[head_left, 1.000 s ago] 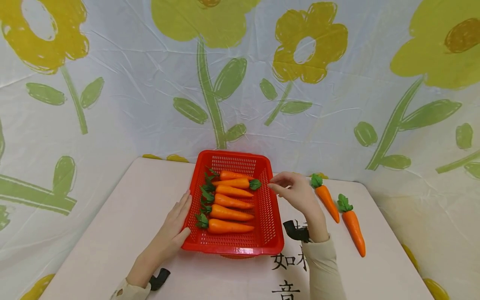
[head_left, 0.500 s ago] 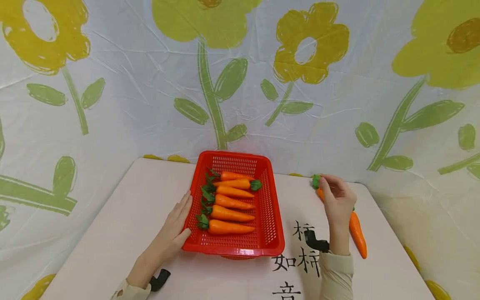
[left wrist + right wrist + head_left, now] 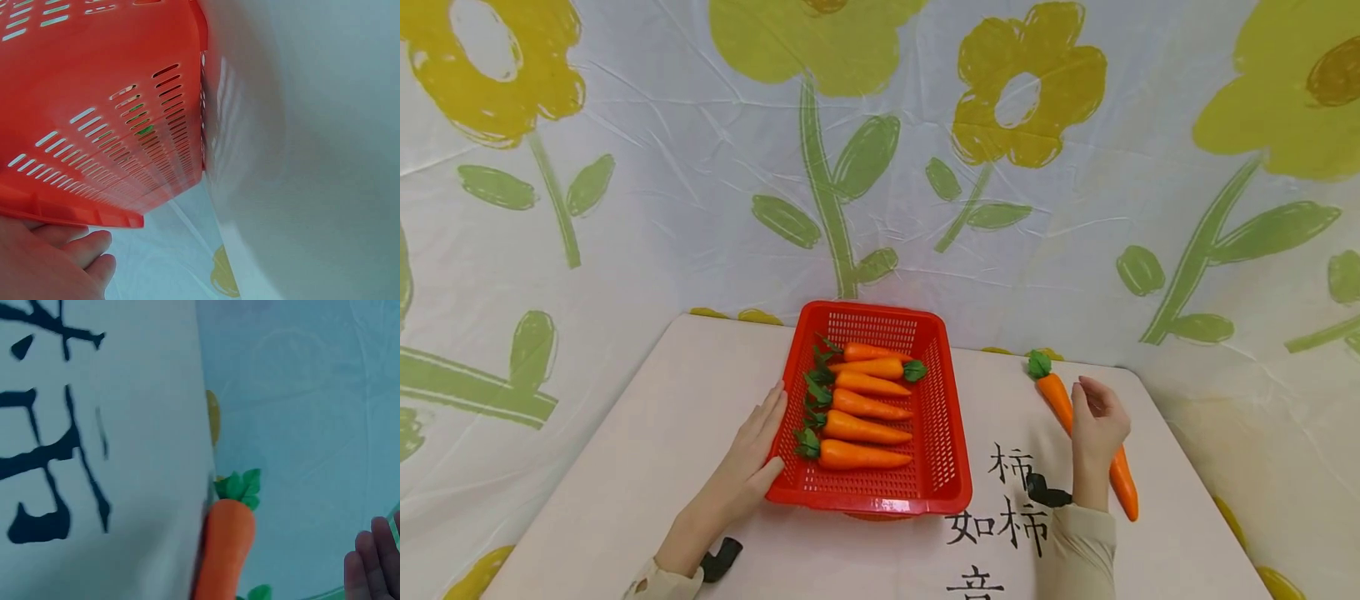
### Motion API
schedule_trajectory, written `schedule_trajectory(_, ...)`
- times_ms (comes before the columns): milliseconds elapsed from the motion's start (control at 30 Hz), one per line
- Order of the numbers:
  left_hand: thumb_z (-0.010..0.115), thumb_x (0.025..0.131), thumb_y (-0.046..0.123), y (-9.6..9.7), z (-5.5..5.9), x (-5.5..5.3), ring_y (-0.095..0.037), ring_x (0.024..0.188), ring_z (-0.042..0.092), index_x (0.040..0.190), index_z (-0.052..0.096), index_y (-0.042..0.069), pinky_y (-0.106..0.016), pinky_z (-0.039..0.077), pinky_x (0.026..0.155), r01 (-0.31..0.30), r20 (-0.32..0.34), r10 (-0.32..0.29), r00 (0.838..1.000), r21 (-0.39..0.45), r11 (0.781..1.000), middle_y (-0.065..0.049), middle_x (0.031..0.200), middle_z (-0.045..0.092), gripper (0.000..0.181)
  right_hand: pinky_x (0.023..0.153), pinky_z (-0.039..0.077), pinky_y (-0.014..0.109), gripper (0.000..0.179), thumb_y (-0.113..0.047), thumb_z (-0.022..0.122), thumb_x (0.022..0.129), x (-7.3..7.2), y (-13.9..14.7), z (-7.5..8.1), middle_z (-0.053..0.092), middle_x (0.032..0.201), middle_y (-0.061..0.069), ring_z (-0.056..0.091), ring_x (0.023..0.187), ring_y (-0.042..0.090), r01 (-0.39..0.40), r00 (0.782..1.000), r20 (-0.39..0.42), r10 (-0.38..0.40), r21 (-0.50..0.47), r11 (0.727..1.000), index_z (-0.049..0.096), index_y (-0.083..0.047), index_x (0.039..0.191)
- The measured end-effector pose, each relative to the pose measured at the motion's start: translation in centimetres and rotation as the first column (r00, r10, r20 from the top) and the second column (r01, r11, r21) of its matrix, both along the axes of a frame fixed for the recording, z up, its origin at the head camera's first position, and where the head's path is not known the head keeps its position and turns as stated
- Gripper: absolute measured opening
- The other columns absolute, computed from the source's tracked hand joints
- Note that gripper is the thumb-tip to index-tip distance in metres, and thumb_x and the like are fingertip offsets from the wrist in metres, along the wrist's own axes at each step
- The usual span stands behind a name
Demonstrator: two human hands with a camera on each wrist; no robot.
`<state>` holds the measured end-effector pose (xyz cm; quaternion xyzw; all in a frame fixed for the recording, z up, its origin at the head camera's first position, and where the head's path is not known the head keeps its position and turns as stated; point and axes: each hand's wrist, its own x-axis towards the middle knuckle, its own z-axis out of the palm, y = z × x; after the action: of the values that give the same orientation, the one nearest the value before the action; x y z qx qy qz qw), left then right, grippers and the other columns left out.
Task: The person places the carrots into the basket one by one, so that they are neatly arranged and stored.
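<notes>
A red plastic basket [image 3: 957,417] stands mid-table in the head view, with several orange carrots [image 3: 868,427] lying across it. My left hand [image 3: 752,442] rests along the basket's left rim with fingers extended; the left wrist view shows these fingers [image 3: 87,249] against the rim's underside. To the right, my right hand [image 3: 1099,417] is above two loose carrots, holding nothing visible. One loose carrot [image 3: 1055,395] has its green top toward the back. The other loose carrot [image 3: 1123,487] is partly covered by the hand, its top hidden. Fingers [image 3: 375,562] appear apart from the carrot [image 3: 226,540] in the right wrist view.
The pale table [image 3: 655,417] carries black printed characters [image 3: 992,525] right of the basket. A white cloth with yellow flowers [image 3: 1030,83] hangs behind the table's back edge and at the sides.
My right hand has moved from beside the basket's right rim over to the loose carrots, then slightly nearer and rightward, uncovering the first one's leaves. The left hand and basket stay put.
</notes>
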<state>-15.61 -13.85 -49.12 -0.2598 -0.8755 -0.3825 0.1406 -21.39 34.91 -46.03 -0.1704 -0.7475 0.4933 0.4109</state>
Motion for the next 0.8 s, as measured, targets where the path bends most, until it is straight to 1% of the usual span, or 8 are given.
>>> schedule_trajectory(67, 0.046, 0.081, 0.001, 0.0, 0.1, 0.0, -0.031, 0.149, 0.017, 0.157, 0.017, -0.002, -0.019, -0.003, 0.117, 0.001, 0.009, -0.001, 1.0, 0.007, 1.0, -0.014, 0.165, 0.014, 0.081, 0.084, 0.048, 0.012, 0.027, -0.017, 0.065, 0.095, -0.1, 0.5, -1.0, 0.068, 0.101, 0.0, 0.058, 0.084, -0.002, 0.013, 0.998, 0.06, -0.011, -0.03, 0.999, 0.071, 0.001, 0.113)
schedule_trajectory(200, 0.046, 0.081, 0.002, 0.1, 0.0, 0.0, -0.03, 0.15, 0.016, 0.157, 0.017, -0.001, -0.021, -0.002, 0.118, 0.002, 0.012, -0.002, 1.0, 0.008, 1.0, -0.013, 0.165, 0.014, 0.081, 0.084, 0.047, 0.01, 0.029, -0.016, 0.063, 0.095, -0.3, 1.3, -2.6, 0.067, 0.111, 0.012, 0.055, 0.085, -0.003, 0.045, 0.99, 0.138, -0.035, -0.071, 0.996, 0.07, 0.002, 0.117)
schedule_trajectory(267, 0.046, 0.081, 0.002, 0.2, 0.0, 0.0, -0.029, 0.15, 0.016, 0.157, 0.017, 0.0, -0.021, -0.002, 0.118, 0.0, 0.015, 0.0, 1.0, 0.005, 1.0, -0.013, 0.165, 0.014, 0.081, 0.085, 0.047, 0.011, 0.031, -0.016, 0.061, 0.096, -0.3, 1.5, -3.1, 0.066, 0.116, 0.014, 0.055, 0.089, 0.0, 0.054, 0.984, 0.174, -0.038, -0.085, 0.995, 0.068, 0.002, 0.12)
schedule_trajectory(333, 0.047, 0.082, 0.002, 0.2, -0.1, 0.0, -0.028, 0.15, 0.016, 0.157, 0.017, 0.001, -0.022, -0.002, 0.118, -0.003, 0.021, 0.003, 1.0, 0.002, 1.0, -0.012, 0.165, 0.013, 0.081, 0.086, 0.047, 0.013, 0.034, -0.018, 0.059, 0.097, -0.3, 1.8, -3.5, 0.064, 0.122, 0.015, 0.055, 0.097, 0.007, 0.057, 0.975, 0.218, -0.035, -0.097, 0.994, 0.067, 0.001, 0.124)
schedule_trajectory(467, 0.047, 0.082, 0.003, 0.2, -0.1, 0.0, -0.028, 0.15, 0.016, 0.158, 0.016, 0.002, -0.02, -0.003, 0.118, -0.008, 0.032, 0.008, 0.999, -0.004, 1.0, -0.01, 0.165, 0.013, 0.081, 0.1, 0.045, 0.028, 0.04, -0.02, 0.054, 0.098, 0.0, 2.3, -3.8, 0.058, 0.132, 0.017, 0.051, 0.118, 0.025, 0.056, 0.95, 0.313, -0.014, -0.125, 0.991, 0.061, 0.0, 0.132)
schedule_trajectory(533, 0.046, 0.082, 0.003, 0.2, -0.1, 0.0, -0.027, 0.15, 0.016, 0.158, 0.016, 0.002, -0.02, -0.003, 0.118, -0.011, 0.036, 0.011, 0.999, -0.006, 1.0, -0.01, 0.166, 0.013, 0.082, 0.106, 0.043, 0.038, 0.042, -0.019, 0.052, 0.098, 0.1, 2.5, -4.0, 0.056, 0.134, 0.02, 0.048, 0.123, 0.031, 0.054, 0.935, 0.354, -0.003, -0.134, 0.989, 0.059, 0.001, 0.134)
schedule_trajectory(633, 0.047, 0.083, 0.003, 0.2, 0.0, 0.1, -0.027, 0.15, 0.016, 0.158, 0.016, 0.003, -0.02, -0.002, 0.118, -0.012, 0.042, 0.012, 0.999, -0.005, 1.0, -0.009, 0.166, 0.013, 0.082, 0.108, 0.038, 0.047, 0.043, -0.015, 0.052, 0.096, 0.1, 2.7, -4.1, 0.055, 0.132, 0.025, 0.046, 0.124, 0.036, 0.041, 0.916, 0.401, 0.012, -0.125, 0.991, 0.058, 0.005, 0.134)
schedule_trajectory(800, 0.047, 0.083, 0.003, 0.2, 0.1, 0.1, -0.027, 0.15, 0.015, 0.158, 0.016, 0.002, -0.021, -0.002, 0.118, -0.011, 0.045, 0.012, 0.999, -0.006, 1.0, -0.009, 0.166, 0.013, 0.082, 0.112, 0.031, 0.052, 0.044, -0.015, 0.054, 0.095, 0.1, 2.9, -4.4, 0.052, 0.132, 0.028, 0.041, 0.126, 0.04, 0.028, 0.889, 0.456, 0.029, -0.117, 0.993, 0.058, 0.007, 0.133)
